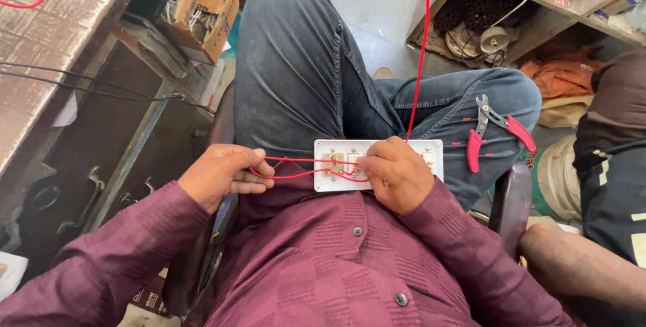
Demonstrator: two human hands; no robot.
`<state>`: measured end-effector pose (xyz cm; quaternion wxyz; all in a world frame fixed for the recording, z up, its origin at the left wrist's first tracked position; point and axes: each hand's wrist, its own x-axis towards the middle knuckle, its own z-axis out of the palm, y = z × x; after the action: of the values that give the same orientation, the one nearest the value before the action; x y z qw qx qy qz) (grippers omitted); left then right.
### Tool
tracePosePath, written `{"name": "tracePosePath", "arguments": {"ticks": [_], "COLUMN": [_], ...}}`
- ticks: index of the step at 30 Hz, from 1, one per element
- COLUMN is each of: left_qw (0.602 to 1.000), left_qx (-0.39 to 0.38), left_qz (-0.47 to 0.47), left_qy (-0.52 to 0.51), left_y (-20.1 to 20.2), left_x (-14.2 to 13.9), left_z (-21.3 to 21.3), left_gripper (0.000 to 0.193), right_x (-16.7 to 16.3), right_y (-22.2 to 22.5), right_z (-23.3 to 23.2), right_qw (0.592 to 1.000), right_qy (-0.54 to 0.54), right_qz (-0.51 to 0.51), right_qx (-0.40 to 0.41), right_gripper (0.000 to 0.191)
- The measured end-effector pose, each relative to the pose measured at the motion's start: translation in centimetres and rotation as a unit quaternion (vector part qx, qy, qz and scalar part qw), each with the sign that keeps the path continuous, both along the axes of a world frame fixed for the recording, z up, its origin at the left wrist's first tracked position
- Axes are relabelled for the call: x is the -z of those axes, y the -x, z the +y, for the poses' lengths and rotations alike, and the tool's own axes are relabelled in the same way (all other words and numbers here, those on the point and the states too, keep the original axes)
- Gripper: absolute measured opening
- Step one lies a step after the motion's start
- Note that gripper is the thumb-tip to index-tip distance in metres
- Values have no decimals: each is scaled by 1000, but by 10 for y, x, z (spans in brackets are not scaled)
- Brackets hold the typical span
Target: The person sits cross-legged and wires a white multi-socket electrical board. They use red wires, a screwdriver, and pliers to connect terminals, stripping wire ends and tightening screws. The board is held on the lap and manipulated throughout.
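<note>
A white switch board (431,153) lies face down on my lap, its back terminals showing. My right hand (397,173) rests on it, fingers pinching the red wire (296,161) at a terminal. My left hand (219,173) is closed on the looped end of that red wire, to the left of the board. A long stretch of the red wire (420,51) runs up and out of view. Red-handled pliers (489,130) lie on my right thigh, beside the board.
A brown desk (47,51) with drawers stands at left, black cables across it. A cardboard box (205,11) sits on the floor ahead. A wooden shelf (538,11) with parts is at upper right. Another person's arm (585,263) is at lower right.
</note>
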<state>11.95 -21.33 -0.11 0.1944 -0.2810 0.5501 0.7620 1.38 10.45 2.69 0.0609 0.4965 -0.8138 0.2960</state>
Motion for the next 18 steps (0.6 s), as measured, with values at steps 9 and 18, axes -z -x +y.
{"name": "tracePosePath", "arguments": {"ticks": [9, 18], "left_qw": [617, 686], "left_qx": [111, 130], "left_qz": [560, 547], "left_qy": [542, 461], "left_y": [10, 35], "left_x": [-77, -81], "left_z": [70, 131], "left_gripper": [22, 12], "right_x": [-28, -50], "right_y": [0, -4], "right_z": [-8, 43], "right_qw": [1000, 989], "right_qy": [10, 71], "right_qz": [18, 73], "right_qx": [-22, 111], "right_gripper": [15, 27]}}
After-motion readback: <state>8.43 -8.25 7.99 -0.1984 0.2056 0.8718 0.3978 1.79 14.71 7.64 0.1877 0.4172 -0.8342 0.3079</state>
